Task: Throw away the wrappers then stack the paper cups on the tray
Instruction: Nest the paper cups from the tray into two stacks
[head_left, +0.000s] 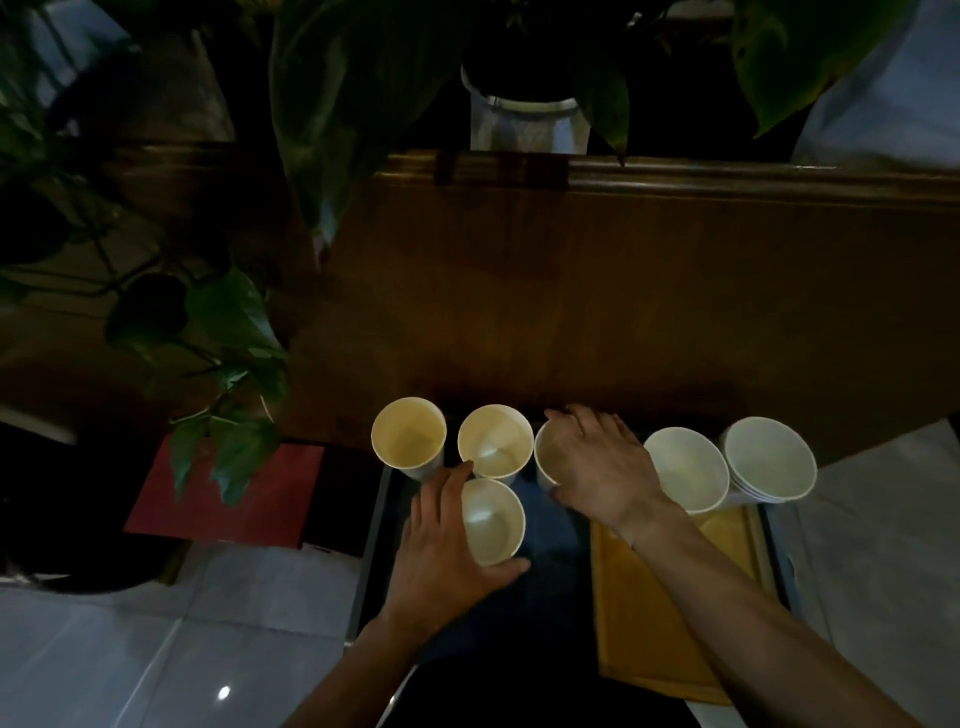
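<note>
Several white paper cups stand upright on a dark glass table top. My left hand is wrapped around the nearest cup. Behind it stand two more cups, one at the far left and one beside it. My right hand grips the rim of the middle cup from above. To the right stand a single cup and a short stack of cups, both at the far end of the yellow wooden tray. No wrappers are in view.
A dark wooden cabinet stands right behind the cups. Potted plants with large leaves hang over the left side. A red box lies left of the table. A white pot sits beyond the cabinet. Pale floor tiles surround the table.
</note>
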